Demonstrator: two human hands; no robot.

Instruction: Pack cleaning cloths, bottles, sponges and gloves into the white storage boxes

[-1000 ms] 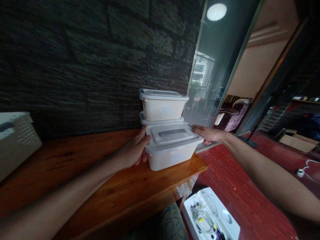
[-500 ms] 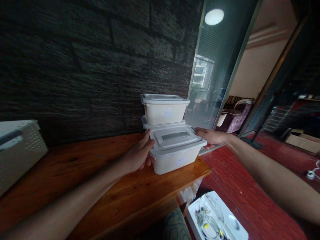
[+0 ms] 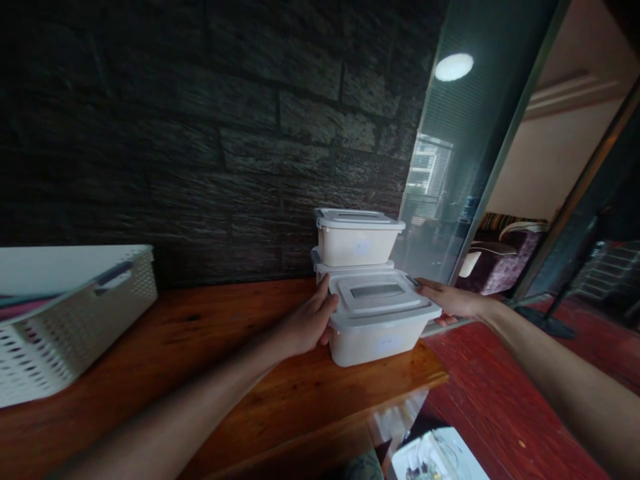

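A white lidded plastic box [image 3: 381,325] stands on the wooden table [image 3: 210,373] near its right end. My left hand [image 3: 306,325] grips the box's left side, fingers curled on the rim. My right hand [image 3: 448,299] holds its right side. Behind it two more white lidded boxes are stacked, the upper box [image 3: 358,237] resting on the lower box [image 3: 325,265], close to the dark stone wall.
A white perforated basket [image 3: 65,320] with a handle slot stands at the table's left. A glass partition [image 3: 450,187] rises right of the boxes. On the red floor [image 3: 480,413] below the table edge lies a white tray with cables [image 3: 437,460].
The view has swung left and down, so the basket shows more fully and the boxes sit further right. Both hands keep their hold on the front box.
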